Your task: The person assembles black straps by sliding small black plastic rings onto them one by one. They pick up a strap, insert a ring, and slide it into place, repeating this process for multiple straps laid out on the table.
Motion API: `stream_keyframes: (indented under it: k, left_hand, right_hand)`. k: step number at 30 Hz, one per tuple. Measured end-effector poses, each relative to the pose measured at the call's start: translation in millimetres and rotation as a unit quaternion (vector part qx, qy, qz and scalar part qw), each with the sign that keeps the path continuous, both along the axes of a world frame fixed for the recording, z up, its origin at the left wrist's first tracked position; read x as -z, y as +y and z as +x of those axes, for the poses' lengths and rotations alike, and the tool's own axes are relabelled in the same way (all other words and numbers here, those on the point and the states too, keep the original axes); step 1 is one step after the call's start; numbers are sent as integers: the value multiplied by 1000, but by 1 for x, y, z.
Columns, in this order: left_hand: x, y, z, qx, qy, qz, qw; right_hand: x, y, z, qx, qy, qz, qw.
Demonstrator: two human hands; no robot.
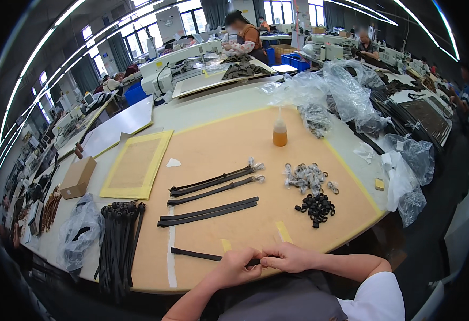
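At the table's near edge my left hand (239, 266) and my right hand (286, 257) are closed together on a black strap (197, 253). Its free end runs left across a white tape line; the part between my fingers is mostly hidden. Beyond my hands lie two plain black straps (207, 212), side by side. Farther up, finished-looking straps (213, 182) carry wrapped metal clasps (255, 165) at their right ends. To the right sit a heap of black loops (315, 208) and a pile of plastic-wrapped metal hardware (305, 177).
A bundle of black straps (118, 241) hangs over the near left edge. A bottle of amber liquid (280, 134) stands farther back. Clear plastic bags (347, 88) cover the far right. A yellow-edged board (137, 165) and a cardboard box (78, 177) lie left. Other people work at machines beyond.
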State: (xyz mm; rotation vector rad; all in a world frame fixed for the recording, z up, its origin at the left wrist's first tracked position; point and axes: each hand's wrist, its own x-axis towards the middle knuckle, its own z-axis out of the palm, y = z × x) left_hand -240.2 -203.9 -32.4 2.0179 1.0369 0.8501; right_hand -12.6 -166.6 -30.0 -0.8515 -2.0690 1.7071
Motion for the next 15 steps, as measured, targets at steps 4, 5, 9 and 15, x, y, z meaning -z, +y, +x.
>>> stream_keyframes:
  k: [4, 5, 9, 15]
  left_hand:
    - [1, -2, -4, 29, -36, -43, 998]
    - [-3, -2, -7, 34, -34, -52, 997]
    - [-7, -6, -16, 58, -74, -92, 991]
    - [-12, -7, -29, 90, -140, -131, 977]
  right_hand:
    - [21, -10, -6, 32, 62, -24, 997]
    - [21, -12, -6, 38, 70, -37, 996]
    - [17, -20, -16, 52, 117, -45, 991]
    - [23, -36, -36, 102, 194, -132, 967]
